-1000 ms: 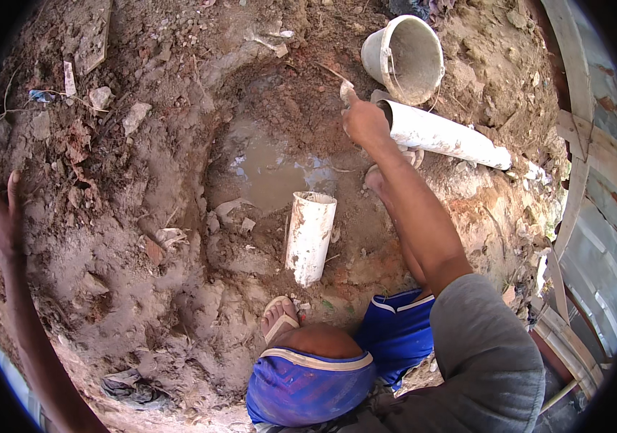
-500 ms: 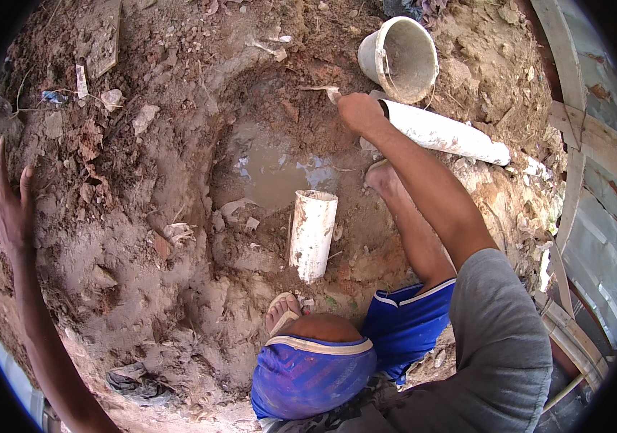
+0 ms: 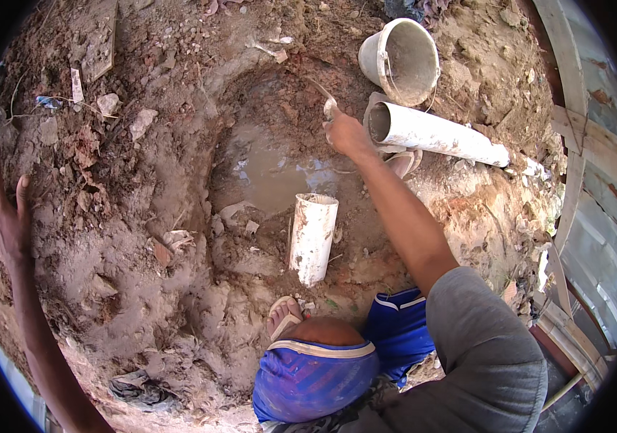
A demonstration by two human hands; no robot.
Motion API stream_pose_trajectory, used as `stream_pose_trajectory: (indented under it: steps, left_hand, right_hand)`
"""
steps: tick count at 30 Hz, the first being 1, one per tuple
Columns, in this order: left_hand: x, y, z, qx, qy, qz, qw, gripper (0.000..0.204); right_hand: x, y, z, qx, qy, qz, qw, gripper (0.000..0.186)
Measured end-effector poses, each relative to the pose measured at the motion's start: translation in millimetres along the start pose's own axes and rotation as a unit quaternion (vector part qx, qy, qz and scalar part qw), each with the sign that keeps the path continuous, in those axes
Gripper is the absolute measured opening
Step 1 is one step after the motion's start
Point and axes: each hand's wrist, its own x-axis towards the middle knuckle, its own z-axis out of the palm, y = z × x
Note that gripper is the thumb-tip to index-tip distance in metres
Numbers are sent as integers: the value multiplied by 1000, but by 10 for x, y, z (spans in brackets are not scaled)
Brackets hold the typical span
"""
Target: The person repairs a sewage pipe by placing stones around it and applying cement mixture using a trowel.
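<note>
My right hand (image 3: 350, 137) is closed round the end of a muddy, trowel-like hand tool (image 3: 320, 88); its thin blade, seen nearly edge-on, points up and left over the far side of a muddy pit. My fist hides the handle. Just right of that hand lies a long white pipe (image 3: 449, 136), its open mouth facing the hand. A short white pipe (image 3: 313, 239) stands upright in the mud in front of me, smeared with dirt. Far to the left, my left hand (image 3: 4, 213) is open, fingers spread over the earth; I cannot tell whether it presses on it.
Brown water (image 3: 276, 177) pools in the pit. A grey bucket (image 3: 400, 61) lies tilted beyond the long pipe. Stones (image 3: 143, 123) and a wooden strip (image 3: 106, 43) lie at the far left. Timber and metal sheets (image 3: 600, 238) line the right side. Dark plastic (image 3: 141, 388) lies near left.
My right hand has moved slightly left and nearer, uncovering the long pipe's mouth. The tool's blade has swung from nearly level to slanting upward. My left hand has barely moved.
</note>
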Motion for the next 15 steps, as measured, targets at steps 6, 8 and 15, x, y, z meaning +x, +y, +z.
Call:
stream_pose_trajectory:
  steps: [6,8,15]
  left_hand:
    - [190,164,27,-67,38,-4,997,69]
    - [369,212,86,12,49,25,998,66]
    - [122,159,-37,-5,55,15,998,69]
  right_hand:
    - [407,484,171,166,120,156,966,46]
    - [801,831,388,121,212,165,956,49]
    - [-45,298,283,173,1,38,984,51]
